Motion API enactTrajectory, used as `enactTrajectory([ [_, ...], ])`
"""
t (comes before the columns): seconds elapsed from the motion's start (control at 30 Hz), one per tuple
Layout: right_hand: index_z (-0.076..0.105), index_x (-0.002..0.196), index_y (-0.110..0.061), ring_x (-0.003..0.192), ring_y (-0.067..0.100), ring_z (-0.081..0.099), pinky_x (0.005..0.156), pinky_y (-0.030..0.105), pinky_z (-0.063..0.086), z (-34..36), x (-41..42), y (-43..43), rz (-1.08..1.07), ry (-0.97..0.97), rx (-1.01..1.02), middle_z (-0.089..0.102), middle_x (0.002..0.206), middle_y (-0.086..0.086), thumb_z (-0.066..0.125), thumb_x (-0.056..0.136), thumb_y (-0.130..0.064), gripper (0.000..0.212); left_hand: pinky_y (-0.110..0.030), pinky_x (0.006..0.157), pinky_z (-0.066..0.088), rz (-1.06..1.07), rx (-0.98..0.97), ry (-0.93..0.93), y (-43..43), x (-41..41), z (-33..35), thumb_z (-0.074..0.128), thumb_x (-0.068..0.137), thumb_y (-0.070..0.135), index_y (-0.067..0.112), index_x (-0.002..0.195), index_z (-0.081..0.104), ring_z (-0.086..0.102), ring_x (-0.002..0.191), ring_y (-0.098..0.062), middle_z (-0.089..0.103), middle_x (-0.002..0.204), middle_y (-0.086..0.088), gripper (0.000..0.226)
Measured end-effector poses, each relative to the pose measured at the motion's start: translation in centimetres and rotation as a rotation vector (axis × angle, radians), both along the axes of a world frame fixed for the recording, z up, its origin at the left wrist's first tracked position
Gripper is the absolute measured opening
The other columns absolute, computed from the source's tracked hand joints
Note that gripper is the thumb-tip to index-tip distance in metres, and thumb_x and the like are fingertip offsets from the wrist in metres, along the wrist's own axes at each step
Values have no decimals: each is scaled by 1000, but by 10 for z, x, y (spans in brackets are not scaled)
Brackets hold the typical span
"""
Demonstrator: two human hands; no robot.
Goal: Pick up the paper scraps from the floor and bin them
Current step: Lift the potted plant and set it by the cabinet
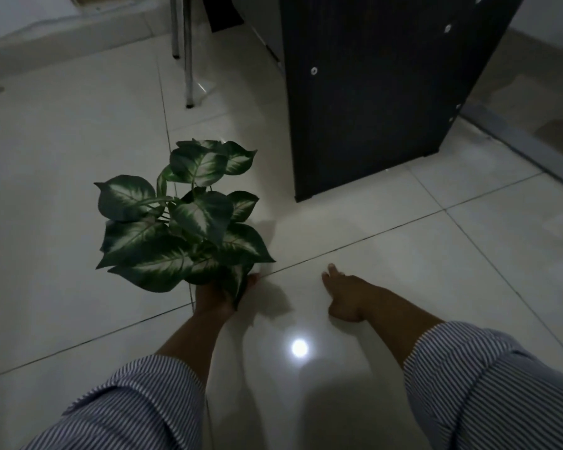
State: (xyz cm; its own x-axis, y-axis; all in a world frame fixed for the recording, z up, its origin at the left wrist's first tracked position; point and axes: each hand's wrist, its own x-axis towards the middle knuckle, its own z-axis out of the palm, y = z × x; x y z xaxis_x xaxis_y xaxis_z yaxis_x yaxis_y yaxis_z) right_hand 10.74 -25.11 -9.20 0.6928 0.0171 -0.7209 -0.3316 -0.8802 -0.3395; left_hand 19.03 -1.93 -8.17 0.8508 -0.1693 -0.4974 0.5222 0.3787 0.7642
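My left hand (pixel 213 298) grips the base of a leafy artificial plant (pixel 182 219) with green and white leaves, held just above the pale tiled floor (pixel 387 254). The leaves hide most of that hand and whatever pot is under them. My right hand (pixel 346 295) rests low over the floor to the right of the plant, its fingers loosely curled with one pointing forward and nothing in them. No paper scraps and no bin are in view. Both forearms come out of striped sleeves.
A dark cabinet (pixel 381 92) stands on the floor ahead to the right. Metal chair legs (pixel 188 60) stand at the back centre. A grey door threshold strip (pixel 517 141) runs along the right. A lamp's bright reflection (pixel 299 347) shines on the tiles between my arms.
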Motion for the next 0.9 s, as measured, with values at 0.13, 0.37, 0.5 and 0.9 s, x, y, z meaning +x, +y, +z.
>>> enactTrajectory([
  [0.13,-4,153,-12,149,26,11,119,33,19,6,3,-2,-130,1,111,-6,163,7,69,83,-39,104,-19,85,50,-497,629,-215,-37,-1,10,80,78,18,14,137,44,51,115,-23,51,127,-1,69],
  [0.37,13,145,-42,116,23,55,91,37,54,7,-4,-21,-645,-253,651,51,136,3,91,51,-26,124,-11,75,53,-713,522,-223,-87,-12,19,56,91,-8,0,138,41,59,101,-11,52,134,-15,50],
  [0.5,31,135,-42,114,13,56,84,24,55,6,-30,-44,-697,-447,711,57,126,-8,93,52,-20,106,-6,73,48,-836,472,-272,-122,-19,28,71,83,0,12,133,45,53,112,-19,55,113,2,58],
  [0.9,37,127,-40,98,18,63,86,40,55,4,-79,-128,-1128,-818,349,62,112,-10,91,50,-32,94,-36,102,40,-880,895,-740,-199,-40,-16,74,79,31,18,134,51,48,128,-27,53,134,-5,61],
])
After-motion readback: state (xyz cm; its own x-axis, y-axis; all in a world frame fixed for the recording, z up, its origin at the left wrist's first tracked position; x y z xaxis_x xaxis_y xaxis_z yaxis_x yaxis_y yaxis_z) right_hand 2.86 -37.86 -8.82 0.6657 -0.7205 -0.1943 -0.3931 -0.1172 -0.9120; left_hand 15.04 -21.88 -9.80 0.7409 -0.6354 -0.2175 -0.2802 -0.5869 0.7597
